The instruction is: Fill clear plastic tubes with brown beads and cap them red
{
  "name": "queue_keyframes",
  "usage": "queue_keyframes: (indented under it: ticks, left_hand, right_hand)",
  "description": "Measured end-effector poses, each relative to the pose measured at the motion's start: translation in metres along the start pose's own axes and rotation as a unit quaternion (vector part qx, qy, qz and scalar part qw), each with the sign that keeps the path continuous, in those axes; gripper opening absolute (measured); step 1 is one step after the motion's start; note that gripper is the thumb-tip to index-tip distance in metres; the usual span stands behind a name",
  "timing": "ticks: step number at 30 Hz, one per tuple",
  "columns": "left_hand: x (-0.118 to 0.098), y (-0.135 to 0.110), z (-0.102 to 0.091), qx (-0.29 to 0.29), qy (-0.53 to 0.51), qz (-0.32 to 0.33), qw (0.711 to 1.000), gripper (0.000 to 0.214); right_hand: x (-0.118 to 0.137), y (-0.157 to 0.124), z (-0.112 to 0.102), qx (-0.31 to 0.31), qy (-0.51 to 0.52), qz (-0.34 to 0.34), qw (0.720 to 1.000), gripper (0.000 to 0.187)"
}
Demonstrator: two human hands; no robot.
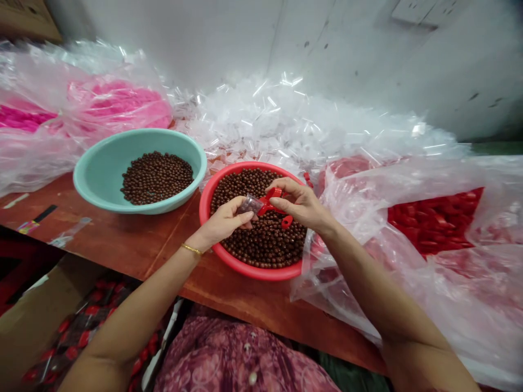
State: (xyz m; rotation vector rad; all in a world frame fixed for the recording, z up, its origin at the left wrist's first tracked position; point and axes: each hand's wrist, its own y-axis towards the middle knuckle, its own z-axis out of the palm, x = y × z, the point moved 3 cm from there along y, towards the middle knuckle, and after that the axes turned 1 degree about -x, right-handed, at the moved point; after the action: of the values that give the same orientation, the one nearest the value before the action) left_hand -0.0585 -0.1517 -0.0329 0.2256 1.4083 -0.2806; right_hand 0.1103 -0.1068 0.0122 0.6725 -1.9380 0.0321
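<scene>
Over the red basin (208,201), my left hand (226,220) pinches a small clear plastic container (250,204) with something dark inside it. My right hand (301,202) has its fingers closed on a red plastic cap (267,201) with looped parts, which meets the container's end. Brown round beads (265,245) fill much of the basin below both hands. A loose red plastic piece (287,221) shows just under my right hand, over the beads; whether it joins the cap I cannot tell.
A turquoise basin (93,174) with more brown beads stands to the left. Clear plastic containers (261,120) are heaped against the wall. Bags hold pink pieces (122,103) at left and red pieces (437,218) at right. Below the table edge, a box contains red-capped containers (81,337).
</scene>
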Motion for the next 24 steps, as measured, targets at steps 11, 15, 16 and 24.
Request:
queue_keyframes:
  ticks: [11, 15, 16, 24]
  left_hand:
    - [0.004, -0.004, 0.004, 0.075, 0.107, 0.027, 0.991, 0.017]
    - [0.003, -0.003, 0.003, 0.054, 0.177, 0.050, 0.981, 0.016]
    - [0.003, -0.003, 0.003, 0.045, 0.203, 0.063, 0.976, 0.016]
    - [0.000, -0.004, 0.005, 0.009, 0.354, 0.071, 0.932, 0.013]
  right_hand:
    - [0.004, -0.020, 0.030, 0.028, -0.015, 0.038, 0.999, 0.047]
    - [0.002, -0.026, 0.035, 0.010, -0.045, 0.021, 0.999, 0.046]
    - [0.001, -0.027, 0.037, 0.003, -0.049, 0.019, 0.999, 0.045]
    - [-0.010, -0.038, 0.047, -0.023, -0.139, 0.018, 0.990, 0.041]
